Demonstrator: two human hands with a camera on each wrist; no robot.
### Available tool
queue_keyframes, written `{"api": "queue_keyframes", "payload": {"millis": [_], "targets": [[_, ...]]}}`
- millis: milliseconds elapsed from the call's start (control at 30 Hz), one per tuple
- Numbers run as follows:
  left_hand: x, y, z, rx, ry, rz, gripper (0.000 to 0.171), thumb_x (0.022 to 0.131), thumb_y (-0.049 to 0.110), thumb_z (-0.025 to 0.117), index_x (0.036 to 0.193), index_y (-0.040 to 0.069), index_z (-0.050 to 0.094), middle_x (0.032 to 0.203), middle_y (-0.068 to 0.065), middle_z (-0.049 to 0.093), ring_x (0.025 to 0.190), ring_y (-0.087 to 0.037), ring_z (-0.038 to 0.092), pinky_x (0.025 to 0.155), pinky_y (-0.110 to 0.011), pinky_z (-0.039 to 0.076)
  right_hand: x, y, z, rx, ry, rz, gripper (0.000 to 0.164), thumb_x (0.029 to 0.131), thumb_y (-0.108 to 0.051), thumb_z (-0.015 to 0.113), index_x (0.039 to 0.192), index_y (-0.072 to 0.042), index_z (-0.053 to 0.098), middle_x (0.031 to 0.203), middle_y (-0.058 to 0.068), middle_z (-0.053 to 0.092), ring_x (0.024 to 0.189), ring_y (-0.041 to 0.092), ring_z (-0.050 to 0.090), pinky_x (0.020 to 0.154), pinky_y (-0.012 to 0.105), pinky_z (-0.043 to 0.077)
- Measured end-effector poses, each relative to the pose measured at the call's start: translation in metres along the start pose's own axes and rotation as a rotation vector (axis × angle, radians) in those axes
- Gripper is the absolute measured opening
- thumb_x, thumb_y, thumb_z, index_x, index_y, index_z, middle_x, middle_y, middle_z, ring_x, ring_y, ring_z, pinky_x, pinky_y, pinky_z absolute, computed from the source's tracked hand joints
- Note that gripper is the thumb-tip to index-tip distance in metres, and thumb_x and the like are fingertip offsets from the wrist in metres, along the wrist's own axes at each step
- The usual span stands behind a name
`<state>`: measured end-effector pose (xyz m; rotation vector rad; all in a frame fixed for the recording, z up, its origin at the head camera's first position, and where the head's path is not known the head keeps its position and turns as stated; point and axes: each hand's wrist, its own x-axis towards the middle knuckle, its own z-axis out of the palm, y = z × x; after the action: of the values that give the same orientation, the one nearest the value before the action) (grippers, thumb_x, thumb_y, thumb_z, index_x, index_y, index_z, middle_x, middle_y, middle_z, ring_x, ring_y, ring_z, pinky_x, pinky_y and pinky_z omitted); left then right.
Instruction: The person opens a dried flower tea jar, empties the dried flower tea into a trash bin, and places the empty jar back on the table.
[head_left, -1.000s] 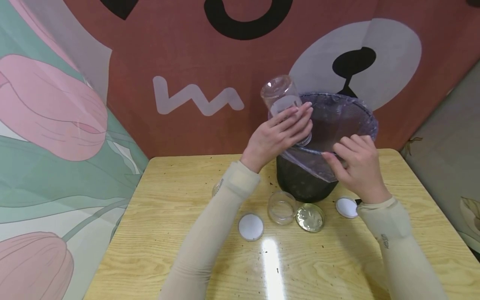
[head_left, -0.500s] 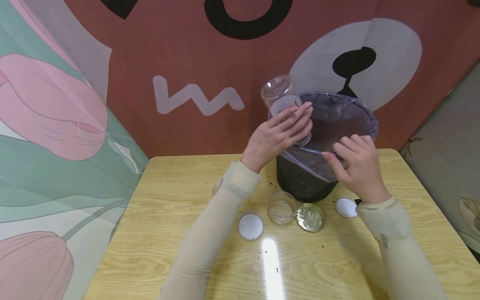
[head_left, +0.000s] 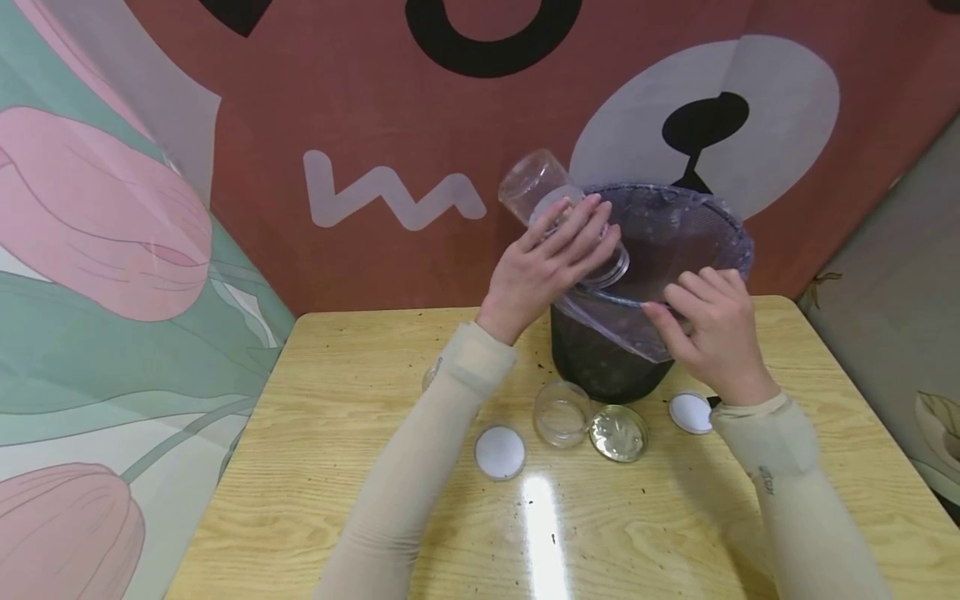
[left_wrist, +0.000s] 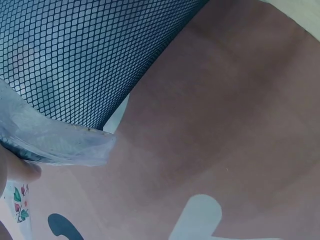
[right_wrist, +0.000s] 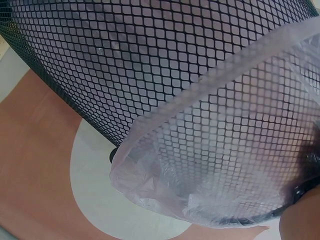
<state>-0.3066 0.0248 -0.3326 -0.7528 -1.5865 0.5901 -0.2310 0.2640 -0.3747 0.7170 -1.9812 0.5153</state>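
Note:
My left hand (head_left: 551,262) grips a clear jar (head_left: 528,183) with a whitish label, its fingers covering much of the jar's side. The jar is tilted, base up to the left and mouth down to the right, over the left rim of a black mesh trash bin (head_left: 603,371). A thin translucent purple bag (head_left: 682,242) lines the bin and folds over its rim. My right hand (head_left: 716,329) grips the near right rim through the bag, thumb outside. In the right wrist view the bag's folded edge (right_wrist: 150,175) hangs over the mesh (right_wrist: 125,60).
On the wooden table (head_left: 337,517) before the bin lie a white disc lid (head_left: 500,452), a clear round container (head_left: 562,414), a gold lid (head_left: 618,433) and another white disc (head_left: 691,413). A clear item (head_left: 430,375) is partly hidden by the left forearm. A printed cloth (head_left: 375,100) hangs behind.
My left hand has tipped the jar further sideways, its base swinging left and its mouth moving slightly right over the bin. The right hand keeps its hold on the rim.

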Motion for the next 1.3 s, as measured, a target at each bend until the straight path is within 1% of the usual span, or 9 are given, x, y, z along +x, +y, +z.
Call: {"api": "queue_keyframes", "payload": {"millis": [200,400,533,633,833,967,1100,1200,1300], "targets": [[-0.004,-0.001,-0.001,-0.055,0.032,-0.105,0.049,0.105,0.009,0.056,0.147,0.031,0.047,0.152,0.007,0.053,0.144,-0.013,0.046,0.126,-0.036,0.03,-0.001,0.0,0.001,-0.008,-0.011,-0.005,0.057,0.108,-0.046,0.05,0.065,-0.009,0.042,0.062,0.004,0.034,0.061,0.029,0.034,0.067,0.046,0.027],[-0.005,-0.003,-0.004,-0.125,0.048,-0.205,0.05,0.104,0.008,0.057,0.147,0.034,0.051,0.15,0.006,0.056,0.143,-0.014,0.047,0.126,-0.039,0.03,-0.001,-0.001,0.0,-0.01,-0.009,-0.002,0.058,0.107,-0.047,0.05,0.065,-0.009,0.042,0.062,0.004,0.034,0.061,0.029,0.035,0.067,0.046,0.027],[-0.007,-0.005,-0.006,-0.178,0.035,-0.264,0.051,0.104,0.008,0.056,0.146,0.036,0.054,0.149,0.006,0.057,0.143,-0.017,0.047,0.126,-0.04,0.029,-0.001,-0.001,0.0,-0.018,-0.01,0.0,0.058,0.108,-0.048,0.049,0.064,-0.01,0.041,0.062,0.003,0.033,0.061,0.027,0.034,0.067,0.045,0.026],[-0.008,-0.006,-0.009,-0.251,0.009,-0.314,0.049,0.103,0.011,0.054,0.146,0.036,0.056,0.148,0.004,0.058,0.142,-0.019,0.047,0.127,-0.041,0.028,-0.002,-0.001,0.001,-0.017,-0.006,0.003,0.058,0.108,-0.048,0.048,0.064,-0.01,0.041,0.061,0.003,0.033,0.061,0.026,0.033,0.067,0.045,0.026],[-0.01,-0.007,-0.012,-0.378,-0.02,-0.425,0.046,0.103,0.017,0.054,0.146,0.032,0.058,0.147,0.001,0.06,0.139,-0.021,0.051,0.126,-0.045,0.028,-0.002,-0.001,0.002,-0.022,-0.008,0.004,0.058,0.108,-0.048,0.048,0.064,-0.01,0.041,0.061,0.003,0.033,0.062,0.026,0.033,0.067,0.045,0.027],[-0.011,-0.008,-0.013,-0.443,-0.038,-0.472,0.045,0.102,0.024,0.057,0.147,0.027,0.057,0.147,-0.002,0.059,0.136,-0.023,0.052,0.125,-0.047,0.03,-0.002,-0.001,0.002,-0.027,-0.014,0.005,0.058,0.108,-0.047,0.047,0.064,-0.01,0.041,0.061,0.003,0.033,0.062,0.027,0.034,0.067,0.045,0.027],[-0.014,-0.009,-0.014,-0.522,-0.044,-0.512,0.048,0.099,0.03,0.062,0.147,0.022,0.057,0.146,-0.006,0.06,0.134,-0.025,0.054,0.125,-0.045,0.03,-0.002,-0.001,0.001,-0.028,-0.015,0.007,0.058,0.108,-0.047,0.047,0.064,-0.01,0.041,0.062,0.004,0.034,0.062,0.027,0.034,0.067,0.046,0.027],[-0.016,-0.01,-0.016,-0.575,-0.033,-0.552,0.052,0.097,0.032,0.065,0.146,0.017,0.057,0.143,-0.007,0.062,0.13,-0.026,0.056,0.121,-0.042,0.036,-0.002,-0.001,0.0,-0.031,-0.009,0.01,0.058,0.108,-0.047,0.048,0.064,-0.009,0.041,0.062,0.005,0.034,0.062,0.028,0.035,0.067,0.047,0.028],[-0.018,-0.009,-0.019,-0.628,-0.022,-0.594,0.057,0.095,0.035,0.069,0.146,0.014,0.056,0.14,-0.007,0.064,0.126,-0.025,0.059,0.113,-0.04,0.044,-0.002,-0.001,-0.001,-0.032,-0.006,0.012,0.059,0.108,-0.048,0.047,0.064,-0.009,0.041,0.062,0.005,0.034,0.062,0.029,0.035,0.067,0.047,0.027]]}}
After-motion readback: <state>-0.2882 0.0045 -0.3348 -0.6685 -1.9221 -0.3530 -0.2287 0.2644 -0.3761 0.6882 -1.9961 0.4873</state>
